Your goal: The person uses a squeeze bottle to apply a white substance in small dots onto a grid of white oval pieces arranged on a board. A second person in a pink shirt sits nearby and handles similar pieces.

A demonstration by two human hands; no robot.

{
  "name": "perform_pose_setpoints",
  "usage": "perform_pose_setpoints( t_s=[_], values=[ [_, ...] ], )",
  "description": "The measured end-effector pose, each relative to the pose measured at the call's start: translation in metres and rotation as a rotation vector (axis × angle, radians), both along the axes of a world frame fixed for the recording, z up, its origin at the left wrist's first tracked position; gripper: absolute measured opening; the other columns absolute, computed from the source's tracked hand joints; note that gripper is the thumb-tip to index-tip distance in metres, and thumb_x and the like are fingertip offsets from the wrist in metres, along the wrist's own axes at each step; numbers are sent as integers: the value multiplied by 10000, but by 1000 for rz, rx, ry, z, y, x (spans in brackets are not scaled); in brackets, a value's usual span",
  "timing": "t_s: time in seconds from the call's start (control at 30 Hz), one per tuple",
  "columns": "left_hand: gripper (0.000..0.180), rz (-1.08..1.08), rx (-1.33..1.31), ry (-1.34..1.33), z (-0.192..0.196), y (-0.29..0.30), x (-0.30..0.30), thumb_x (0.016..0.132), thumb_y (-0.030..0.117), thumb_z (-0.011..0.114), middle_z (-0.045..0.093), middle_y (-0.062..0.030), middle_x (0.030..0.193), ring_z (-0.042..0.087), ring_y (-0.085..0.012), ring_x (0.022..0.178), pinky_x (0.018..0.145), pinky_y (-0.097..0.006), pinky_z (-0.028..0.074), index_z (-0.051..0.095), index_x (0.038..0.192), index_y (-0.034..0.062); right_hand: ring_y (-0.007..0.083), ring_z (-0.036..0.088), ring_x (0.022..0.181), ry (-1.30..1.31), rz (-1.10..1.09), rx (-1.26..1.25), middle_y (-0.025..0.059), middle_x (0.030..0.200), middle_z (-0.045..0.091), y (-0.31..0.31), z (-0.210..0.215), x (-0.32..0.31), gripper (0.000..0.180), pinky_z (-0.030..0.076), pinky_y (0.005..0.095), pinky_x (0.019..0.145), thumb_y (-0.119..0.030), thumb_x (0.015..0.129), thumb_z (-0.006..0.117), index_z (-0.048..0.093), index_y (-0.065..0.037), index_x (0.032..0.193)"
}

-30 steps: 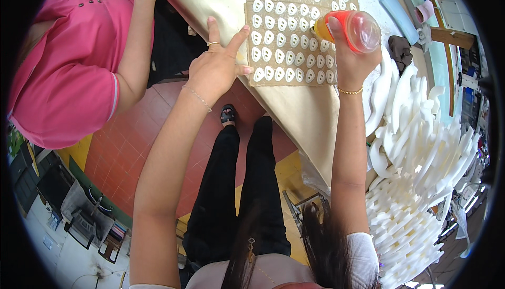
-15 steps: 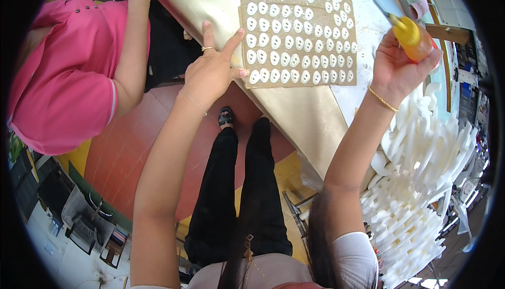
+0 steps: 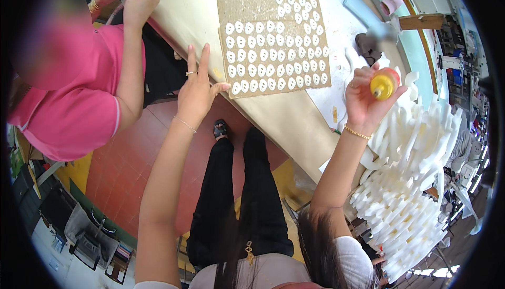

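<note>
My right hand is wrapped round a squeeze bottle with a yellow nozzle top and an orange-red body. It holds the bottle in the air to the right of a brown board. Rows of small white oval pieces with dark marks in their middles lie on the board. At the board's near left corner is my left hand, open, fingers spread over the cream table cover. The left thumb tip reaches the board's edge; whether it presses on it I cannot tell.
A person in a pink shirt sits at the left, fingers round a small pale thing. White foam-like strips are heaped at the right. Beyond the board lie a light blue piece, a pink roll and a dark object.
The bottle has turned, its nozzle swinging from pointing away to pointing up at me. My left thumb stays by the board's corner. The whole scene has shifted left in view.
</note>
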State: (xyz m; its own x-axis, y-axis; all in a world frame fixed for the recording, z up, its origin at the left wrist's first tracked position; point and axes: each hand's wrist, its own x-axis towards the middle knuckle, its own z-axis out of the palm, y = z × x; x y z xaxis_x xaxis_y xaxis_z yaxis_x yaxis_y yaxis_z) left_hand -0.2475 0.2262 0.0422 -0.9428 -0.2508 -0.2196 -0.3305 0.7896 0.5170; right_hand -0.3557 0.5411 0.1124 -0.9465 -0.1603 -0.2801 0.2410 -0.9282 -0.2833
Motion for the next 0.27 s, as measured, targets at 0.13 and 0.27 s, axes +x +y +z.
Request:
perform_pose_setpoints(
  t_s=[0.13, 0.27],
  values=[
    [946, 90, -41, 94, -8, 5, 18, 774, 443, 692, 114, -248, 1529, 591, -443, 1008, 727, -452, 557, 145, 1500, 179, 204, 546, 782, -155, 77, 12, 81, 841, 544, -8, 5, 22, 694, 523, 296, 655, -703, 798, 560, 571, -46, 1019],
    [859, 187, 50, 286, -43, 22, 51, 843, 508, 592, 85, -227, 1543, 280, -464, 1351, 857, -426, 535, 147, 1506, 191, 276, 590, 831, -320, 154, 256, 103, 925, 608, -17, 0, 50, 718, 544, 367, 694, -753, 806, 480, 539, -83, 1055]
  ],
)
